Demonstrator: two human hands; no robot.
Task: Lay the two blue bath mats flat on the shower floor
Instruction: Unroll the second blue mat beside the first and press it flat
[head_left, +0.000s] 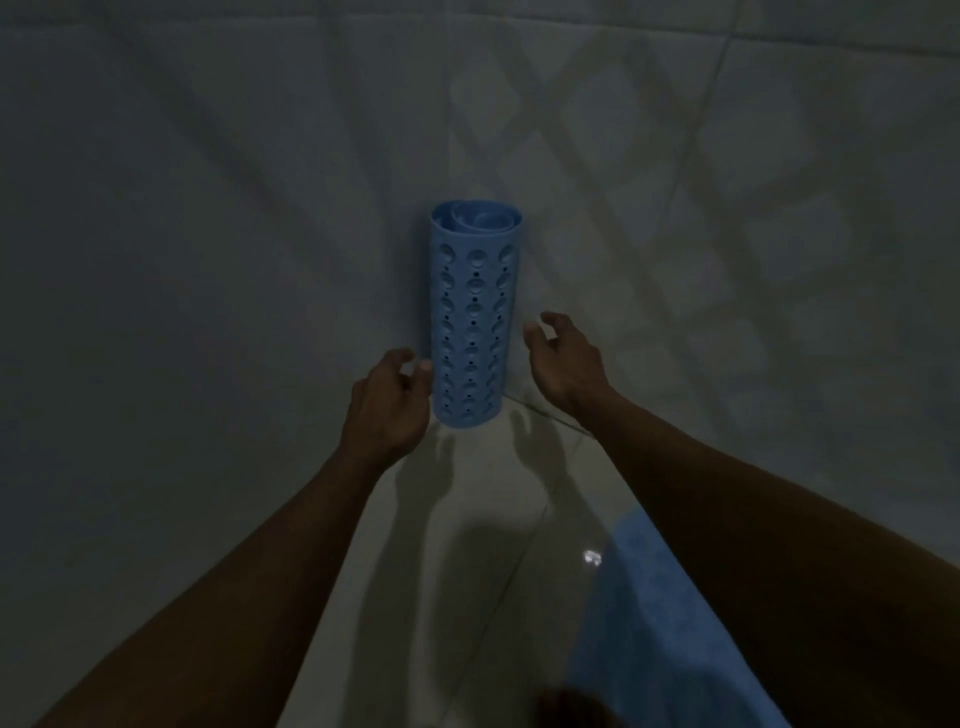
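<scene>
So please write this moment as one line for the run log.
rolled mat: upright in corner | left hand: open, touching | right hand: open, apart | second mat: on floor

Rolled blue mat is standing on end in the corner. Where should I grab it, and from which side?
Grip the rolled mat around its lower-middle barrel, one hand on each side. It stands upright against the wall, so only the front and flanks are reachable. The left hand already touches its left edge; the right hand is open just off its right.
</scene>
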